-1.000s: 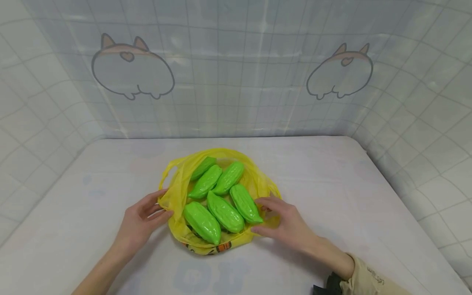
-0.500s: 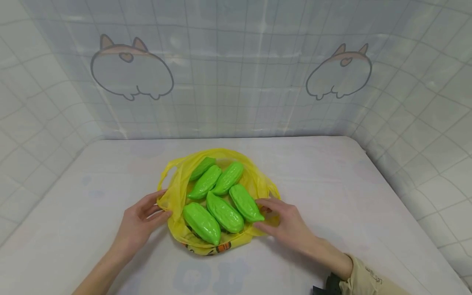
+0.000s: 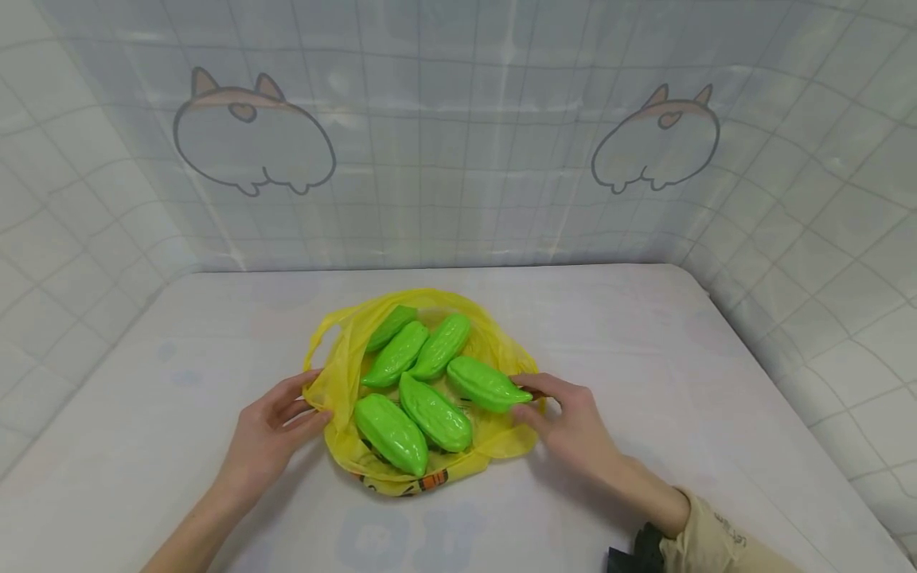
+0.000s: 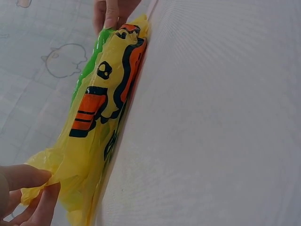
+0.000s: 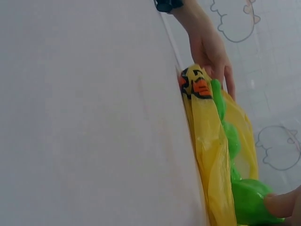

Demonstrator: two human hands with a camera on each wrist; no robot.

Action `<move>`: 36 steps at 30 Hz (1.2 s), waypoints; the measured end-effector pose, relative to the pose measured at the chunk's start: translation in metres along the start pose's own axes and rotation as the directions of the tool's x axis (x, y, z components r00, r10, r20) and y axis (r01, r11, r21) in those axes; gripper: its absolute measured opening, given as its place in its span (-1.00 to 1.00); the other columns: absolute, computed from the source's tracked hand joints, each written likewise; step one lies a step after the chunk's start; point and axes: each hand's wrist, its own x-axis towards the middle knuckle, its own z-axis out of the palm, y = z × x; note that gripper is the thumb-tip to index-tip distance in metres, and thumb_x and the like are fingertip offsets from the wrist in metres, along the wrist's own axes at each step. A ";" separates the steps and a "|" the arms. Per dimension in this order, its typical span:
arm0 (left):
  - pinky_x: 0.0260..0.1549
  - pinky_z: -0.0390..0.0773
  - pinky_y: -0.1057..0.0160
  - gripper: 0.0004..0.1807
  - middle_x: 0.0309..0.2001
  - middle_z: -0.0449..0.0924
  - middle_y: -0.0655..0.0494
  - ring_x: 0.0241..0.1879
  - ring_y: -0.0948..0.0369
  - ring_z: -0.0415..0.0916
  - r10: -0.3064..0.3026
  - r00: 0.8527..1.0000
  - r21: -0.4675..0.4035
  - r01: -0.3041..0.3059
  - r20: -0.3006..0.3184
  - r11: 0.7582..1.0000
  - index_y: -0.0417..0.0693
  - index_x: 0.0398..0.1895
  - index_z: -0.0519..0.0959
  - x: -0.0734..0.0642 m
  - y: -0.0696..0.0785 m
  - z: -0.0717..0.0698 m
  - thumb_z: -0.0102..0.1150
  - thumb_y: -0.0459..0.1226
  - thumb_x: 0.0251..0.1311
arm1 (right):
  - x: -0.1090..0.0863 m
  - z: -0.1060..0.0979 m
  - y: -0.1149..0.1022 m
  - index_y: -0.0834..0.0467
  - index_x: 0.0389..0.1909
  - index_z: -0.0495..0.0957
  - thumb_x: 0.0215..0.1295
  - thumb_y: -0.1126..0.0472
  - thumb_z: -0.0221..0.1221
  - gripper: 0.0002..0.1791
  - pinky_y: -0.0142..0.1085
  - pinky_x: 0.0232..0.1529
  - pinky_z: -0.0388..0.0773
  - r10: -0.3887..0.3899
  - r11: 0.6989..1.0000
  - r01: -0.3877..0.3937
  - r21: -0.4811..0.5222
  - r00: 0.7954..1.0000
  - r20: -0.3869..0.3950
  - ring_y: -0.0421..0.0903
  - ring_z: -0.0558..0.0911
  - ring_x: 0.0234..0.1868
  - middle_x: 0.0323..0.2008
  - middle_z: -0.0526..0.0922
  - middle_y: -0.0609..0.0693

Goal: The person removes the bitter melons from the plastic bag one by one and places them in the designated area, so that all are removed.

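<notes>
Pinching yellow plastic bag [image 3: 342, 390] with left hand [image 3: 267, 431], glossy green oblong gourd [image 3: 483, 383] with right hand [image 3: 571, 420]; probably light, slippery; grip mid-body.

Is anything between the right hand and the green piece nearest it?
Nothing visible: the right hand pinches that green piece by its pointed end, thumb directly on it, no yellow bag between. Far-side contact is hidden.

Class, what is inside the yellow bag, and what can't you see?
Six green vegetable-like pieces show inside the yellow bag; the right hand pinches one. The bag's left side partly covers the farthest. Anything directly beneath them is hidden.
</notes>
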 end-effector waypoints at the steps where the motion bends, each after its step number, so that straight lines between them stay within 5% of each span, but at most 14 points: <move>1: -0.09 0.64 0.49 -0.32 0.34 0.43 0.13 -0.02 0.56 0.53 -0.003 1.000 0.003 0.003 0.000 1.000 -0.12 0.42 0.34 0.000 0.000 0.000 0.34 -0.25 0.26 | 0.001 -0.001 0.001 0.06 0.05 0.67 0.16 0.29 0.42 -0.60 -0.20 -0.02 0.66 0.020 1.000 -0.020 0.009 1.000 -0.003 -0.26 0.64 -0.18 -0.11 0.74 -0.17; 11: -0.10 0.64 0.49 -0.31 0.38 0.39 -0.12 -0.02 0.58 0.53 -0.006 1.000 0.025 0.006 0.003 1.000 -0.12 0.42 0.34 0.000 0.000 0.001 0.35 -0.21 0.26 | 0.006 -0.007 0.010 0.12 0.02 0.67 0.28 0.28 0.33 -0.71 0.00 0.21 0.57 0.119 0.988 -0.121 0.099 0.993 0.025 -0.15 0.69 -0.11 -0.06 0.74 -0.05; 18: -0.10 0.63 0.50 -0.31 0.39 0.37 -0.18 -0.03 0.60 0.52 -0.009 1.000 0.035 0.008 0.008 0.999 -0.14 0.43 0.33 -0.001 0.000 0.001 0.34 -0.18 0.27 | 0.011 -0.014 0.016 0.16 0.05 0.66 0.30 0.31 0.30 -0.70 -0.09 0.18 0.59 0.148 0.975 -0.153 0.160 0.988 0.045 -0.08 0.69 -0.05 -0.02 0.73 0.02; 26: -0.10 0.64 0.49 -0.32 0.38 0.39 -0.17 -0.04 0.58 0.53 -0.007 1.000 0.034 0.007 -0.001 0.999 -0.13 0.42 0.35 -0.001 -0.002 0.001 0.34 -0.19 0.27 | 0.016 -0.026 0.022 0.13 0.10 0.63 0.31 0.32 0.29 -0.66 -0.45 0.04 0.63 0.241 0.944 -0.246 0.221 0.969 0.050 -0.06 0.69 0.04 0.03 0.72 0.02; 36: -0.09 0.63 0.50 -0.32 0.39 0.37 -0.18 -0.03 0.59 0.52 -0.003 1.000 0.041 0.003 0.005 0.999 -0.12 0.43 0.34 -0.001 -0.003 0.001 0.33 -0.20 0.28 | 0.024 -0.040 0.035 0.15 0.17 0.59 0.36 0.23 0.27 -0.62 -0.50 0.05 0.60 0.339 0.906 -0.335 0.260 0.940 0.032 -0.10 0.66 0.09 0.09 0.69 0.05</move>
